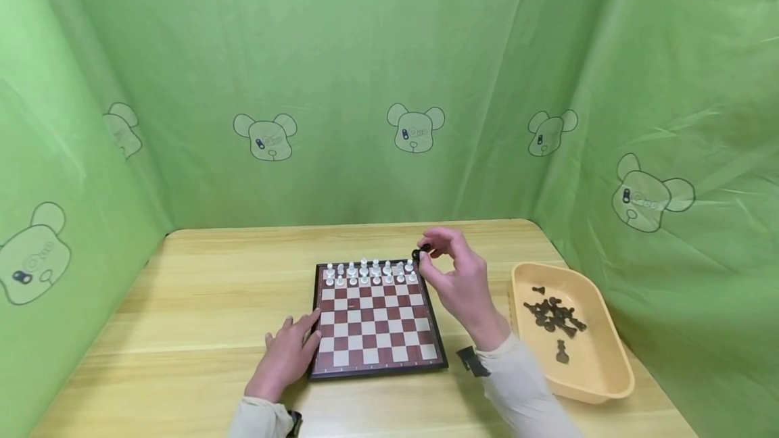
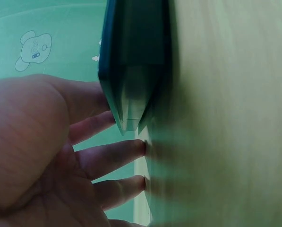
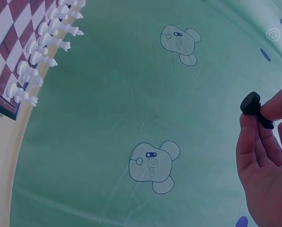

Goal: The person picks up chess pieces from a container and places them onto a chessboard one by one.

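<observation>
A chessboard [image 1: 369,341] with red-brown and white squares lies on the table, two rows of white chess pieces [image 1: 364,270] standing along its far side. My right hand [image 1: 465,282] is raised near the board's far right corner, pinching a black chess piece [image 3: 251,104] between thumb and fingers. In the right wrist view the piece is tilted, its round base facing up and left. My left hand [image 1: 286,353] rests at the board's left edge with fingers spread. The left wrist view shows its thumb against the board's dark side and other fingertips on the table.
A yellow plastic tray [image 1: 587,384] stands on the right, with several black chess pieces [image 1: 552,315] lying loose in it. The wooden table [image 1: 182,330] extends around the board. Green cloth [image 1: 365,39] with bear heads hangs behind and on both sides.
</observation>
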The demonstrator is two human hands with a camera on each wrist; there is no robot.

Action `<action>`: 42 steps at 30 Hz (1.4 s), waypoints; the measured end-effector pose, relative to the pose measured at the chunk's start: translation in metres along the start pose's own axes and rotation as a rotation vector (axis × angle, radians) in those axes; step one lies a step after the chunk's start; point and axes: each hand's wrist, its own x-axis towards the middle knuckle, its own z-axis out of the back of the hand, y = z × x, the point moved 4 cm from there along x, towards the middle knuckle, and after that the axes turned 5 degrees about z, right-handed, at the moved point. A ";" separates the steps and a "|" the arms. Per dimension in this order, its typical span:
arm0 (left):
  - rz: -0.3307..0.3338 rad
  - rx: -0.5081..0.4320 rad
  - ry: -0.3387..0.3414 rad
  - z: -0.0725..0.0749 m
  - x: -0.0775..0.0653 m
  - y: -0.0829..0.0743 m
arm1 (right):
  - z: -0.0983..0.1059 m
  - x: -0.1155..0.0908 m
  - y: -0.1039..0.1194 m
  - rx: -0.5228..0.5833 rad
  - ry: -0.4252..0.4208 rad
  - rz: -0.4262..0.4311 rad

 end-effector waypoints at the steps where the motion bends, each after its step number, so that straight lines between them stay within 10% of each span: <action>1: -0.001 0.000 0.001 0.000 0.000 0.000 | -0.001 -0.001 0.000 0.002 0.008 -0.004; 42: 0.003 0.014 0.012 0.000 0.001 0.002 | -0.078 -0.052 0.030 0.149 0.369 0.081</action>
